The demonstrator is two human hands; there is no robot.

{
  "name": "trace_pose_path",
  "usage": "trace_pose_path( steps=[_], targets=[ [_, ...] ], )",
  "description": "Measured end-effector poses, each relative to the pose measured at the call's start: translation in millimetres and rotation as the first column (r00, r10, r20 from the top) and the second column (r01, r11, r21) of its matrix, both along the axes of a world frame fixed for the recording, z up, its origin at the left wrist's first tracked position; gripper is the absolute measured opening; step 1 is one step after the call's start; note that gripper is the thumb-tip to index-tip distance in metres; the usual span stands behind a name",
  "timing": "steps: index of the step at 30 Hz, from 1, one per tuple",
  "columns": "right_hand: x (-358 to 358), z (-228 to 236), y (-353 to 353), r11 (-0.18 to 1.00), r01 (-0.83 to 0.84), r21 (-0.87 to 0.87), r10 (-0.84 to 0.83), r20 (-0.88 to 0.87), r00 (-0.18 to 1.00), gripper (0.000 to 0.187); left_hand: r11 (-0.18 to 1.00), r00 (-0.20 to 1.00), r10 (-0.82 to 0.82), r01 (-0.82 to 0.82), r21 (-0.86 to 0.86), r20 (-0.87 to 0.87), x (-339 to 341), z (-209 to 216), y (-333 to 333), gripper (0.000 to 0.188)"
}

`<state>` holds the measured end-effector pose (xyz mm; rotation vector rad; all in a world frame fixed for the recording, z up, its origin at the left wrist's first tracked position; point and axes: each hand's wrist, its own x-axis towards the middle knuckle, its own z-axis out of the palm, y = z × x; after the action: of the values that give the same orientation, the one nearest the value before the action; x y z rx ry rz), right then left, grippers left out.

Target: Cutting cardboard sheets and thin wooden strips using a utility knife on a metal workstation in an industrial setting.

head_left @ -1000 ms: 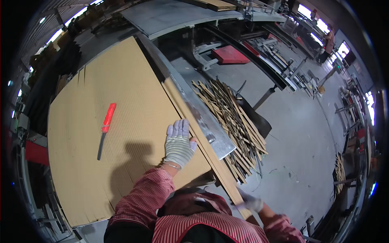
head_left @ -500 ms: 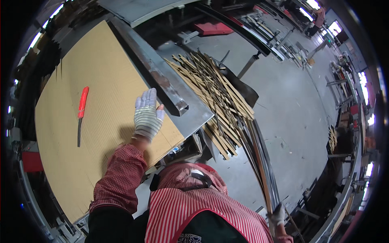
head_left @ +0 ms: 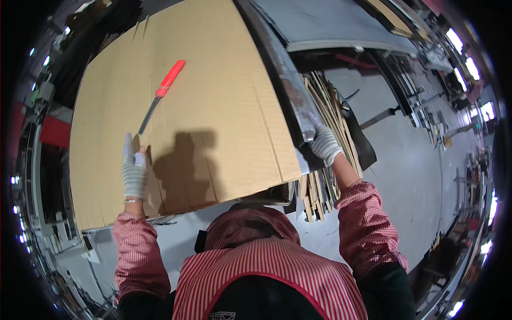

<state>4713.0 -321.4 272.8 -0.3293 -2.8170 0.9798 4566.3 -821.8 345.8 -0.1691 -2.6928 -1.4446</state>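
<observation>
Hands, two, gloved: our left hand (head_left: 133, 173) lies flat and open, fingers spread, on the cardboard sheet (head_left: 213, 106) near its near-left corner; our right hand (head_left: 324, 144) is curled closed over the sheet's right edge, where it meets the grey metal rail (head_left: 285, 80).

Cardboard sheet: large, brown, corrugated, lying flat across the surface and covering most of it. We judge it light for its size, fairly stiff along the flutes but apt to bow or crease if lifted from one corner. Dry and not slippery under knit gloves. Best taken at two opposite edges, as we have it now.

Knife (head_left: 160, 93): red handle, dark blade, resting loose on the sheet just beyond our left hand; would slide if the sheet tilts.

Strips (head_left: 325, 106): a bundle of thin cardboard offcuts, right of the rail, below the surface level.
</observation>
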Motion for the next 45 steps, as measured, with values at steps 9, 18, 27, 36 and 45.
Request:
trace_pose_path(
  steps=[9, 18, 27, 36, 45],
  targets=[
    [61, 8, -12, 0.989, -0.103, 0.107, 0.071, 0.262, 0.962, 0.067, 0.613, 0.935, 0.066, -0.313, -0.725, -0.348, 82, -36, -142, 0.054],
    [76, 29, -38, 0.981, -0.191, -0.038, 0.192, 0.36, 0.913, 0.086, 0.606, 0.94, 0.073, -0.307, -0.734, -0.333, 69, -33, -140, 0.055],
    [100, 75, -108, 0.785, 0.216, -0.58, -0.403, -0.214, 0.89, 0.047, 0.976, 0.983, -0.028, -0.013, -0.218, -0.184, 43, -16, -115, 0.07],
    [41, 133, -312, 0.987, -0.131, 0.097, 0.148, -0.188, 0.971, 0.041, 0.555, 0.689, -0.724, 0.604, -0.572, 0.026, 2, 19, 7, 0.076],
    [81, 90, -290, 0.953, 0.286, -0.095, -0.301, -0.223, 0.927, 0.033, 0.524, 0.627, -0.772, 0.722, -0.452, 0.107, -4, 12, 4, 0.078]
  ],
)
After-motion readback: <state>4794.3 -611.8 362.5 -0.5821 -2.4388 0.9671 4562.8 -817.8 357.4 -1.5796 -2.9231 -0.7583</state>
